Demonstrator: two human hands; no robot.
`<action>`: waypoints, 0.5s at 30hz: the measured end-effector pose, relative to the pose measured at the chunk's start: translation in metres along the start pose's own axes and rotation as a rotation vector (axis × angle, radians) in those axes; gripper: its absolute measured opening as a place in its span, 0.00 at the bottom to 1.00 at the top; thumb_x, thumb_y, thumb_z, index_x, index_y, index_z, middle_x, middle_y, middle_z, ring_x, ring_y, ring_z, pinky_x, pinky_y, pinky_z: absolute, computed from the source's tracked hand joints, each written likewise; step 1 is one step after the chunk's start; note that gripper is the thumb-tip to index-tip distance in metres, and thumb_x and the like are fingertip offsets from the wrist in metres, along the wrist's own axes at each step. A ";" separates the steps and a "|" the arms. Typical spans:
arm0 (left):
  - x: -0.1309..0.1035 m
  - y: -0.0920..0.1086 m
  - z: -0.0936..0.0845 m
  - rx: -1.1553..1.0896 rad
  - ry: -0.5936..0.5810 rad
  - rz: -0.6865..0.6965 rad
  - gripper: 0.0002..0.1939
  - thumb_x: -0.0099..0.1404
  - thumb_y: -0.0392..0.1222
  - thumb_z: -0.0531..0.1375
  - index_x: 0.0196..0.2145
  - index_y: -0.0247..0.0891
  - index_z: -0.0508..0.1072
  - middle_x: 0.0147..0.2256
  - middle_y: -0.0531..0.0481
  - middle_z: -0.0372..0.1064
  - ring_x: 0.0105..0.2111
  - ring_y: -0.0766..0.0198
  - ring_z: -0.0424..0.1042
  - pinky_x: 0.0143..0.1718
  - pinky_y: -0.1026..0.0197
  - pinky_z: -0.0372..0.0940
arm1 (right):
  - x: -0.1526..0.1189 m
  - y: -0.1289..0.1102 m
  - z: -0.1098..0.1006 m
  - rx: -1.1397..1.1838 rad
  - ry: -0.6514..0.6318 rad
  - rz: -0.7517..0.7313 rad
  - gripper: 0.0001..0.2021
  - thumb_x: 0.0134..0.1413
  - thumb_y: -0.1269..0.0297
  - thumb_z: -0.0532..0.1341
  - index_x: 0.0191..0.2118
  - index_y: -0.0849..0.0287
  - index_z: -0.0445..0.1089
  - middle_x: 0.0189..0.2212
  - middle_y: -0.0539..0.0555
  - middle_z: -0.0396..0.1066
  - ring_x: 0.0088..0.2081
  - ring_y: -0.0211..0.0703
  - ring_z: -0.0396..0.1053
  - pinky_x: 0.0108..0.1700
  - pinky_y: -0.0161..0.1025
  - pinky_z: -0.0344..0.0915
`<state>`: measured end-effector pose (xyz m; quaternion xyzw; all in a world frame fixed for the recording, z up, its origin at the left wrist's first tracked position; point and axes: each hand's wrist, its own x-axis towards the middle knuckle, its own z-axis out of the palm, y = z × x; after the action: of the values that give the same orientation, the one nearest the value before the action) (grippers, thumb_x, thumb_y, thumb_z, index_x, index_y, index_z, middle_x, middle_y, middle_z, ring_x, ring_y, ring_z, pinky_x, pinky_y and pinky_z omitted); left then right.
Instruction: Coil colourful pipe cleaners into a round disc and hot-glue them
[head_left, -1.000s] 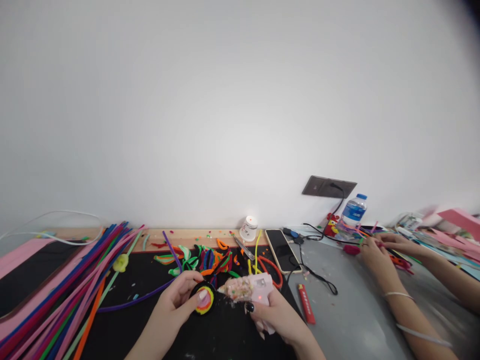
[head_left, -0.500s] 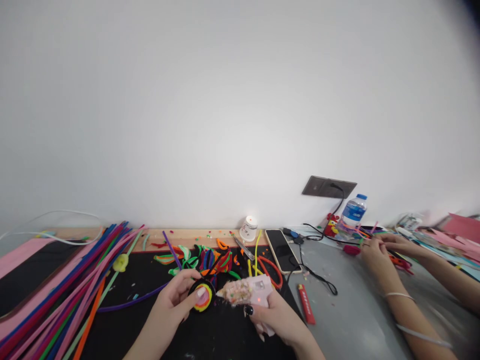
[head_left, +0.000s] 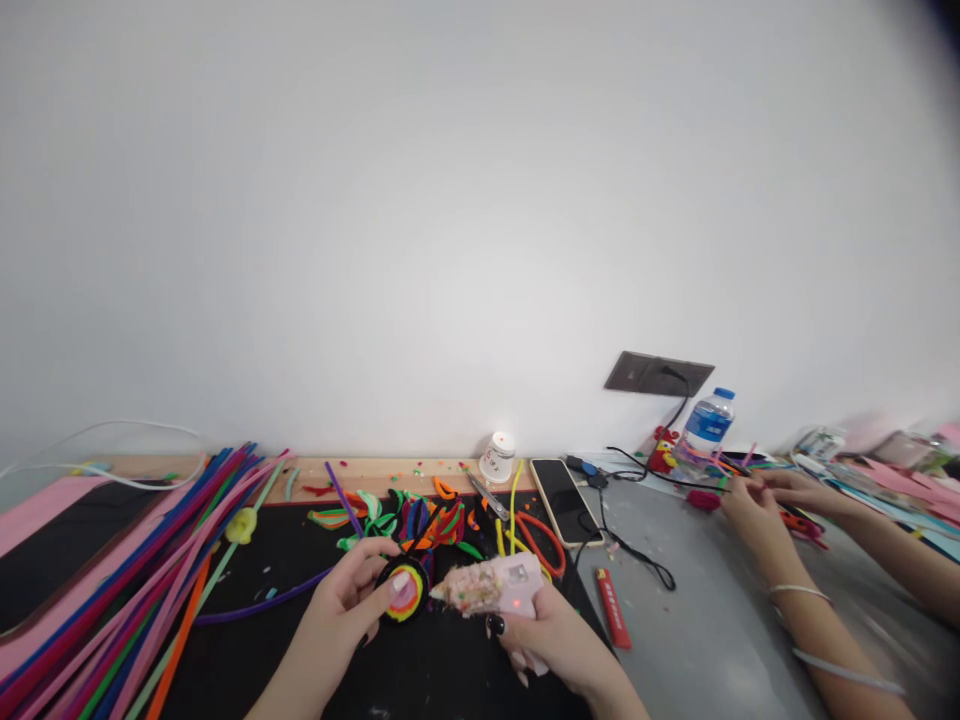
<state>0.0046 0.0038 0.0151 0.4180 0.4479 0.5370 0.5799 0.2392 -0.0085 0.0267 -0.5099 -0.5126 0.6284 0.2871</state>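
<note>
Between the thumb and fingers of my left hand point(head_left: 349, 605) is a round coil point(head_left: 406, 590) with a black rim and yellow, orange and pink rings inside. My right hand point(head_left: 546, 632) is wrapped round a pale pink glue gun point(head_left: 491, 586) crusted with small decorations. Its nozzle points left, close to the coil's right edge. Behind both hands lies a heap of bent, colourful pipe cleaners point(head_left: 431, 522) on the black mat point(head_left: 465, 670).
Long pipe cleaners point(head_left: 142, 590) cover the left side. Scissors point(head_left: 489, 495), a white cup point(head_left: 497, 458), a phone point(head_left: 564, 503), cables and a red box point(head_left: 613, 608) lie behind and right. Another person's hands point(head_left: 757, 510) work at the right, near a bottle point(head_left: 706, 425).
The glue gun's nozzle has shifted slightly left, nearer the coil. The coil has tilted a little in my left hand. The other person's hands have moved slightly.
</note>
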 end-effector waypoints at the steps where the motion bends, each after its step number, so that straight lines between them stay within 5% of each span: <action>1: 0.000 -0.001 0.000 0.000 0.005 -0.002 0.19 0.47 0.52 0.66 0.34 0.41 0.68 0.24 0.56 0.68 0.17 0.72 0.55 0.13 0.72 0.49 | 0.000 -0.001 0.000 0.001 0.000 -0.002 0.27 0.37 0.52 0.66 0.42 0.63 0.63 0.13 0.40 0.59 0.13 0.28 0.52 0.16 0.27 0.52; 15: 0.002 -0.003 -0.001 -0.021 -0.006 0.002 0.20 0.47 0.53 0.67 0.34 0.40 0.68 0.20 0.58 0.64 0.16 0.73 0.54 0.13 0.74 0.49 | -0.001 -0.004 0.003 -0.017 0.034 -0.008 0.28 0.36 0.52 0.66 0.44 0.65 0.64 0.13 0.40 0.59 0.13 0.27 0.52 0.16 0.28 0.49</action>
<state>0.0049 0.0052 0.0117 0.4140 0.4402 0.5410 0.5849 0.2362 -0.0094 0.0309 -0.5211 -0.5147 0.6141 0.2941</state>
